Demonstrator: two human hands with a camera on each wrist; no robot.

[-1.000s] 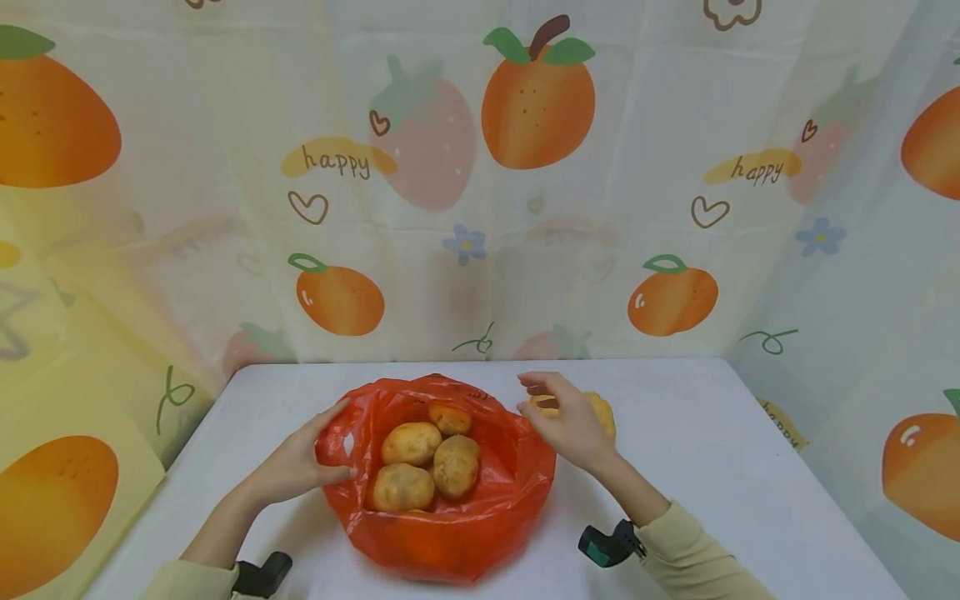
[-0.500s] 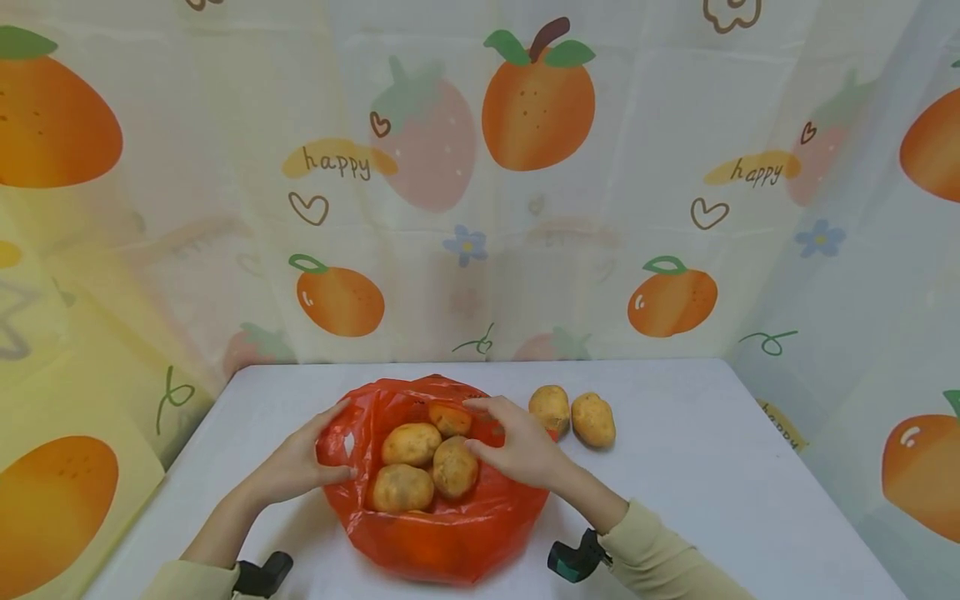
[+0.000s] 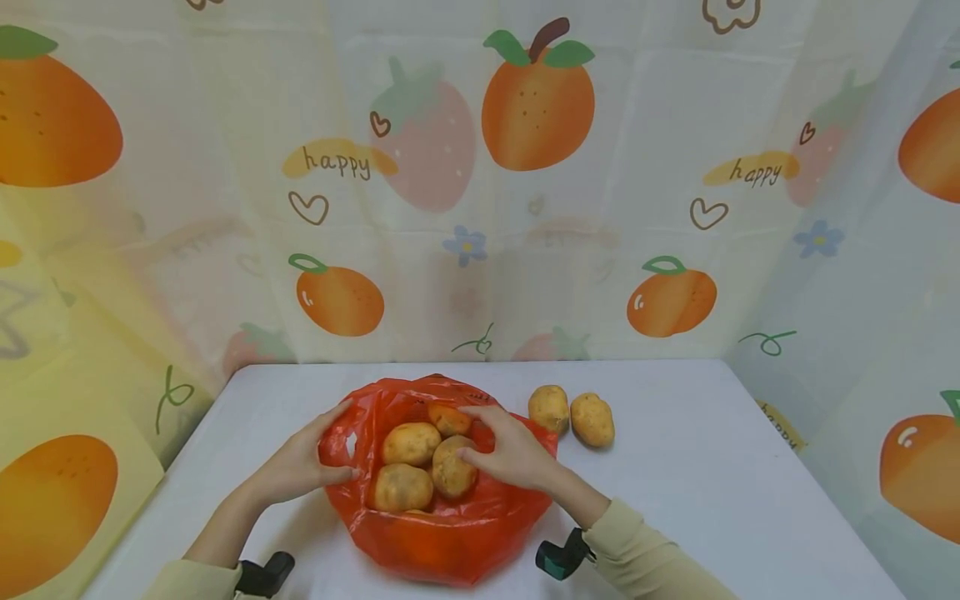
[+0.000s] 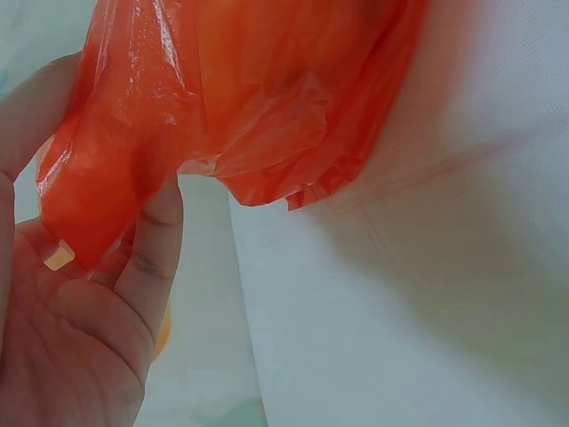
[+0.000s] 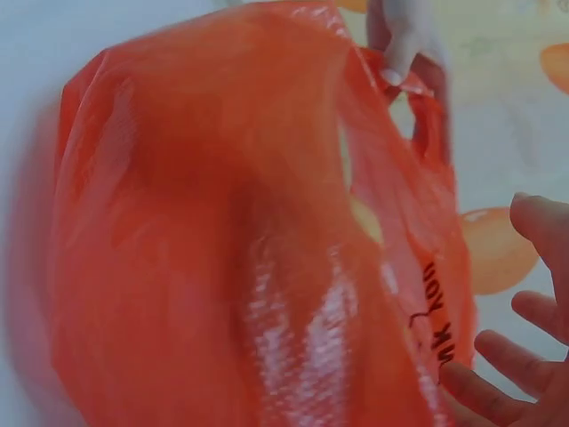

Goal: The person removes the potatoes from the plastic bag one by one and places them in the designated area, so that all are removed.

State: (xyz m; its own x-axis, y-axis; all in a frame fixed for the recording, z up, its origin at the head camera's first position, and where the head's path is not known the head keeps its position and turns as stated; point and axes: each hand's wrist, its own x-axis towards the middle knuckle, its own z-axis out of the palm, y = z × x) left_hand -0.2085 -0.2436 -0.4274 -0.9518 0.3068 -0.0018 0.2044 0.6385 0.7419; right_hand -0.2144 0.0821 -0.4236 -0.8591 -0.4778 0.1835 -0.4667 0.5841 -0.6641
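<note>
A red plastic bag [image 3: 435, 546] stands on the table with its mouth facing up. Several potatoes [image 3: 411, 443] lie inside it, one at the back tinted orange by the plastic. My left hand [image 3: 300, 467] grips the bag's left edge by the handle; the left wrist view shows the thumb and fingers [image 4: 151, 258] on either side of the plastic. Over the right part of the mouth hovers my right hand [image 3: 517, 450], fingers spread, its thumb near the rightmost potato [image 3: 453, 468]. In the right wrist view those fingers [image 5: 507, 360] hold nothing; whether one touches the bag, I cannot tell.
Outside the bag, behind its right side, two potatoes rest side by side: a left one [image 3: 549, 408] and a right one [image 3: 592, 420]. The white table [image 3: 697, 467] ends at a fruit-print curtain [image 3: 480, 283] at the back and sides.
My right hand has moved left from the two loose potatoes to above the bag's mouth, uncovering them. My left hand has stayed on the bag's edge.
</note>
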